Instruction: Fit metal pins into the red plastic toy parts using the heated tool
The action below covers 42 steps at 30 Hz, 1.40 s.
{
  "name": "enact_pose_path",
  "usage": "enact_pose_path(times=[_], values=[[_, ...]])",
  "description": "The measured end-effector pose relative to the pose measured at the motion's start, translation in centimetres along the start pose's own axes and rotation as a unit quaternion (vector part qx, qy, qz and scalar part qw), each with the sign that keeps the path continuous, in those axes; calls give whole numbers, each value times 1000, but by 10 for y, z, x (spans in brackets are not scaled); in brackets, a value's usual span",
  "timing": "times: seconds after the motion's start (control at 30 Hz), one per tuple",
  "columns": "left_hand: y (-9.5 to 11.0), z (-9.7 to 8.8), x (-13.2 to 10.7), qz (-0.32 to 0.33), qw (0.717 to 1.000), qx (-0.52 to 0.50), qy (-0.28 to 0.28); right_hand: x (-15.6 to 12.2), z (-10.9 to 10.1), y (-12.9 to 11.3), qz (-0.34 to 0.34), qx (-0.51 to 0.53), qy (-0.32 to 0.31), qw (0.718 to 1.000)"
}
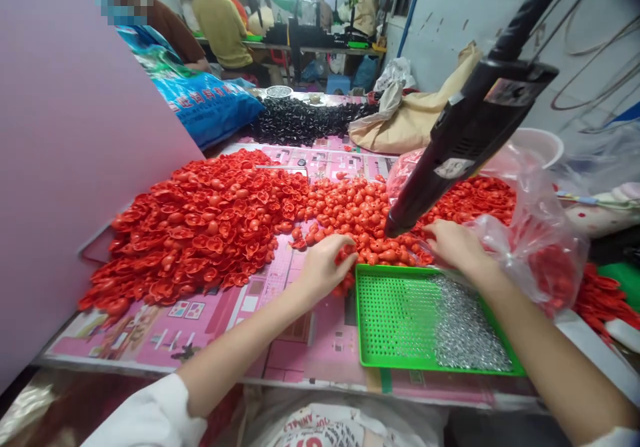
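Note:
My left hand is curled, thumb and fingers closed around a small red plastic part just left of the green tray's back corner. My right hand is at the edge of the red pieces behind the tray, its fingers bent together; what is between them I cannot make out. A black electric screwdriver hangs at a slant, its tip above the pile of rounded red parts between my hands. Small silver screws cover the right side of the perforated green tray.
A large heap of red shell pieces lies on the left. At right are a clear plastic bag and a white basin. Black parts, a blue sack and a brown sack lie farther back. People sit beyond.

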<state>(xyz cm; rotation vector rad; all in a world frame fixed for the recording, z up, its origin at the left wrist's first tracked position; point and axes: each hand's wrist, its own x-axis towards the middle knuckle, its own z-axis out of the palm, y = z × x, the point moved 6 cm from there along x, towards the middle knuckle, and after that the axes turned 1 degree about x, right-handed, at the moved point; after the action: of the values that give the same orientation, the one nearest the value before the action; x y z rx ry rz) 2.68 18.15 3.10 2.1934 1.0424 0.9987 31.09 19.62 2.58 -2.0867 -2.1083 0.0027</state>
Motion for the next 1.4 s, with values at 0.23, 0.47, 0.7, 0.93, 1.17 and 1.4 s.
enact_pose_path(times=[0.23,0.47,0.7,0.93,1.17,1.4], values=[[-32,-22,-6,-48,992,119,15,-22,-20,0,-13,65,118,991],[-80,-58,-9,-120,983,134,-23,-76,-40,-55,-81,194,228,951],[-43,-51,-22,-161,985,7,-64,-115,-45,-130,-125,318,243,908],[16,6,-63,-333,800,-498,-28,-129,-36,-170,-157,355,298,872],[25,13,-67,-317,767,-556,41,-132,-25,-163,-140,463,248,840],[32,9,-62,-256,782,-567,38,-123,-16,-158,-68,590,140,793]])
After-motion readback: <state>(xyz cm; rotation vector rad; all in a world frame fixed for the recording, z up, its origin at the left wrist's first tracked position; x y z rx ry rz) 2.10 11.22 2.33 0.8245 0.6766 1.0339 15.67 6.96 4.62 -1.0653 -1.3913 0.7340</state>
